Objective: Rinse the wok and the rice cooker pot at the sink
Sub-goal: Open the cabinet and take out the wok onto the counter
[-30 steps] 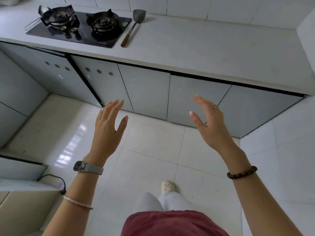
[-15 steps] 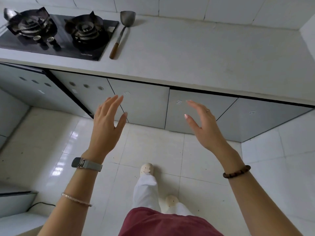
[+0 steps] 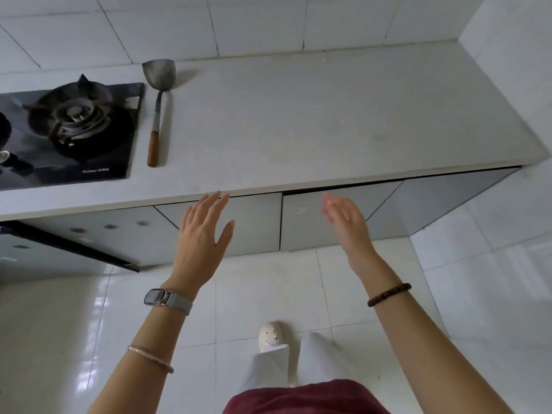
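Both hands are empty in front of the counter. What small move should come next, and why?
Probably turn the head and body to look for the wok, since neither it, the pot nor a sink shows here. The left hand and right hand are open and hold nothing; the counter shows just a stove and a spatula.

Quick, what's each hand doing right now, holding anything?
Left hand: open, fingers straight, holding nothing.
Right hand: open, fingers relaxed, holding nothing.
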`<control>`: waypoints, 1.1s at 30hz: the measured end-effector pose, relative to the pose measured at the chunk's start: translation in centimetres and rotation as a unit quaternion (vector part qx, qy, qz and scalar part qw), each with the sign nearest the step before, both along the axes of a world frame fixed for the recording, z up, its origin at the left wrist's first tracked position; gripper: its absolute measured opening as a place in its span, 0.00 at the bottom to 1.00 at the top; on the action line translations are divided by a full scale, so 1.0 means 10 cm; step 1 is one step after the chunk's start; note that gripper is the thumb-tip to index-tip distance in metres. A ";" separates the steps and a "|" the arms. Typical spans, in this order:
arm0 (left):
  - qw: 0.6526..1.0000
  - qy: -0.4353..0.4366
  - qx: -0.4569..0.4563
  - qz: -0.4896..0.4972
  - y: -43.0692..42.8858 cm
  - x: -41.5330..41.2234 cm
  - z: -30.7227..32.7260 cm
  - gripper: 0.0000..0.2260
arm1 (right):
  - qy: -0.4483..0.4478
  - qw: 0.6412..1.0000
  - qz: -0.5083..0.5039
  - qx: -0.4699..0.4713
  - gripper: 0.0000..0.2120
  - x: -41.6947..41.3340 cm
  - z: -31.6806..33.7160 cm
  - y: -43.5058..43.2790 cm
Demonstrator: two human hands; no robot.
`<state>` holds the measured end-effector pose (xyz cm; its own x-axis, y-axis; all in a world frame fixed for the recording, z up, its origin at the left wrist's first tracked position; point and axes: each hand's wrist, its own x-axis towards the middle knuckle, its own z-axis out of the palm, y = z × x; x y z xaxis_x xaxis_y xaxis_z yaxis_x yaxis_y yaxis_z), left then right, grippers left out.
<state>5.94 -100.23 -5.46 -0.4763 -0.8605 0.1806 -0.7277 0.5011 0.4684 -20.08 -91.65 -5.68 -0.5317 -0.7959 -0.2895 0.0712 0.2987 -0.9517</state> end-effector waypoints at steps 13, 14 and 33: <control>0.996 -0.069 0.041 -0.025 -0.40 -0.45 -0.50 0.22 | -0.447 0.870 -0.189 0.084 0.20 -0.25 -0.96 -1.11; 0.996 -0.071 0.044 -0.021 -0.42 -0.47 -0.51 0.22 | -0.453 0.866 -0.190 0.093 0.20 -0.25 -1.02 -1.17; 0.994 -0.091 0.065 -0.019 -0.42 -0.53 -0.64 0.22 | -0.509 0.826 -0.237 0.050 0.18 -0.26 -1.34 -1.49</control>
<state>0.62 -104.47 -11.84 -0.5235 -0.8517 -0.0228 -0.7879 0.4738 0.3935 -22.67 -106.58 -19.13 -0.2161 -0.5133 -0.8305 0.9509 0.0823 -0.2983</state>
